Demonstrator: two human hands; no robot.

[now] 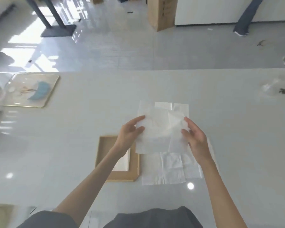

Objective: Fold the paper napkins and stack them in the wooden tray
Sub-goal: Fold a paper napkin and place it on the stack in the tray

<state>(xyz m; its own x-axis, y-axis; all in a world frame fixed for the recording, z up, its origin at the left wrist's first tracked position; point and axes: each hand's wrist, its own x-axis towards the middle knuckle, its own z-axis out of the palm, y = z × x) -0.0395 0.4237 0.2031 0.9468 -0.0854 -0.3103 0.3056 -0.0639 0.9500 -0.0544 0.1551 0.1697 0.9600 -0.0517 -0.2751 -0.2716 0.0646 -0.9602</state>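
The pale glossy surface (220,129) fills the middle of the frame, giving room to flatten and crease. At lower centre lies the wooden tray (120,178), close in front of the person so folded pieces need only a short carry; whether the pale patch inside it is a napkin cannot be told. Just right of the tray, spread napkins (168,171) wait flat. Above them, at centre, one paper napkin (161,134) is lifted off the surface, probably to bring its edges together. The left hand (130,134) pinches its left edge and the right hand (194,135) its right, keeping the thin sheet taut.
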